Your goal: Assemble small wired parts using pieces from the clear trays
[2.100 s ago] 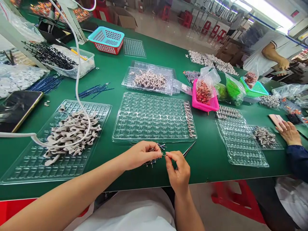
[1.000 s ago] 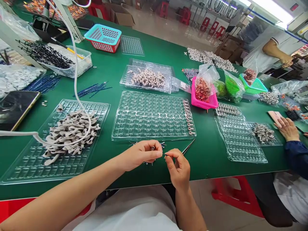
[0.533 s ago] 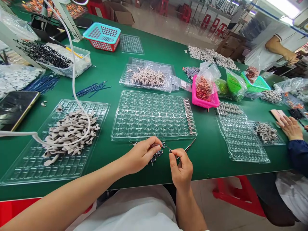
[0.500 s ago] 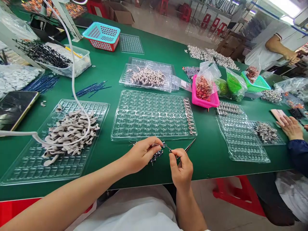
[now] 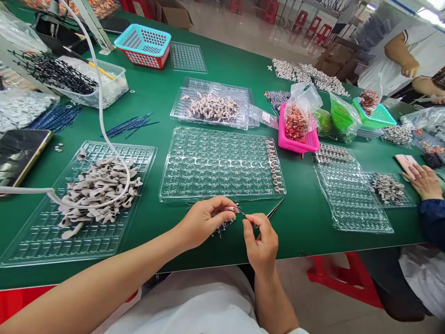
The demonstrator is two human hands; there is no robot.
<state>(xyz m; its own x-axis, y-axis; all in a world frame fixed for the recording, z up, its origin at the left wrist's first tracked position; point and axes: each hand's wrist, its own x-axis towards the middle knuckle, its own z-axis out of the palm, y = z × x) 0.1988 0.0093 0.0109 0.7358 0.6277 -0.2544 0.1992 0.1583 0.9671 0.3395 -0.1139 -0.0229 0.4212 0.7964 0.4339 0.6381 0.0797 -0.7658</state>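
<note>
My left hand (image 5: 203,225) is closed in a pinch near the front of the green table, with a small pale piece at its fingertips. A thin dark wire (image 5: 240,211) runs from there to my right hand (image 5: 261,241), whose thumb and forefinger pinch its other end. Tweezers (image 5: 275,208) stick out past my right hand, pointing up and right; how they are held is hidden. Under my left fingers lies a small pile of wired parts (image 5: 224,227), partly covered. Just beyond is a clear moulded tray (image 5: 215,162) with a column of small beige parts (image 5: 274,167) along its right side.
On the left, a tray (image 5: 38,236) carries a heap of grey-beige shells (image 5: 100,190), crossed by a white cable (image 5: 101,102). A pink basket (image 5: 299,146) stands right of centre. A co-worker's hand (image 5: 424,182) rests at the far right, beside another tray (image 5: 361,213).
The view has shifted slightly. My hands stay close together, and the pale piece and dark wire between them show a little more clearly. The standing person's arms at upper right have moved.
</note>
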